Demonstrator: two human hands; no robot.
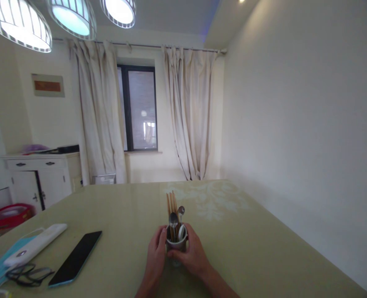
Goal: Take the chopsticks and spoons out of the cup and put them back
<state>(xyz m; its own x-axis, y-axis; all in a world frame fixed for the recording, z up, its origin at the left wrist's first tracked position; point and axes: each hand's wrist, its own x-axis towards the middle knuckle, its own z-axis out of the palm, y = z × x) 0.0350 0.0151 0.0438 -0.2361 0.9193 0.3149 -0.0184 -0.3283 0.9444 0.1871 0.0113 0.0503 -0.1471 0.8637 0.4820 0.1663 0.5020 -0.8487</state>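
A small round cup [177,245] with a pale rim stands upright on the table, between my two hands. My left hand [157,245] wraps its left side, and my right hand [193,251] wraps the right side with the thumb across the front. Several wooden chopsticks [171,202] rise out of the cup. Two metal spoons stand among them bowl up: a nearer spoon [173,219] and another spoon [181,210] behind to the right. A white piece [181,232], perhaps a spoon, leans inside the rim. The lower ends of the utensils are hidden in the cup.
On the left of the greenish table [124,215] lie a black-screened phone [76,258], dark-framed glasses [29,275], a white elongated device [36,245] with a cable, and a blue mask [6,260]. A white wall [310,145] runs along the table's right side.
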